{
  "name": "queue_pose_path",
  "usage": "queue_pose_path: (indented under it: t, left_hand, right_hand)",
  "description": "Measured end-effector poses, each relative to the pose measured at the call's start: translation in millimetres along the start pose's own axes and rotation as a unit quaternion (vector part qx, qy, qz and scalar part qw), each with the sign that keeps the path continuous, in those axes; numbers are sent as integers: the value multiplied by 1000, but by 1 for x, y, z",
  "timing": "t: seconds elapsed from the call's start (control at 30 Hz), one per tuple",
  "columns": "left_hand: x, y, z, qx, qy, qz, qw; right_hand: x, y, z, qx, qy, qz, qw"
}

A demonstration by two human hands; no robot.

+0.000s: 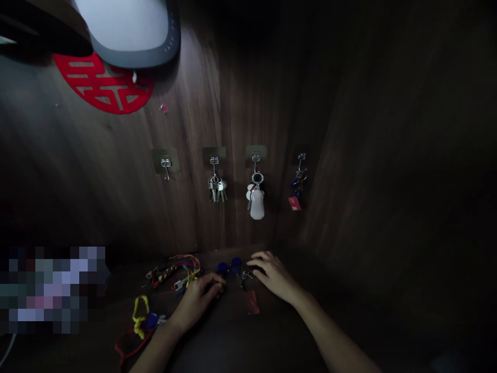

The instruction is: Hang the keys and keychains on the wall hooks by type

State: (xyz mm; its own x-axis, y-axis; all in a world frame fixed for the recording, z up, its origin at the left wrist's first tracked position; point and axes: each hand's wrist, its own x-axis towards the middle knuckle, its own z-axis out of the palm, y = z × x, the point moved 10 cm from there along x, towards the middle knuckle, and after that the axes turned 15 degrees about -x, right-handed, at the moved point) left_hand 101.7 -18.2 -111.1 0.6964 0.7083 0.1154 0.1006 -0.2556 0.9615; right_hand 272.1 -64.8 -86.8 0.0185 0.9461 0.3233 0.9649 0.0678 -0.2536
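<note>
A bunch of keys [246, 275] with blue round tags [236, 265] and a red card-like tag [252, 302] lies on the dark surface between my two hands. My right hand [274, 275] is just right of these keys, its fingers spread and slightly bent, with nothing visible in it. On the other side, my left hand [198, 299] rests with curved fingers, a gap showing between thumb and forefinger, near a blue tag [222, 268]. Left of it lie colourful braided cords [171, 273] with keys. Nearer to me are a yellow braided loop [140, 316], a blue fob [150, 321] and a red cord [126, 352].
Several metal hooks are on the wooden panel. The leftmost hook [166, 167] is bare; the others carry a key bunch [217, 189], keys with a white fob [257, 203] and keys with a red tag [294, 203]. A lamp [128, 26] overhangs a red paper cutout [112, 93].
</note>
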Motion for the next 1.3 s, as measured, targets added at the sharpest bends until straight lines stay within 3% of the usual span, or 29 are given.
queue_pose_path:
  t: [0.3,0.53,0.7,0.97,1.2,1.3]
  left_hand:
    - [-1,3,1,33,-5,9,999]
    - [-7,13,3,70,0,46,996]
    - [-9,26,3,67,35,90,993]
    - [-8,32,5,8,54,109,993]
    - [-4,24,9,-85,45,81,992]
    - [-2,19,11,-145,52,58,986]
  right_hand:
    - [-3,7,-2,-23,-28,9,999]
    - [-2,7,-17,37,47,30,998]
    - [1,-2,-22,168,88,60,980]
    - [2,-51,-15,249,41,0,968]
    - [5,-56,-9,274,47,-4,961]
    - [5,-52,-4,329,43,3,943]
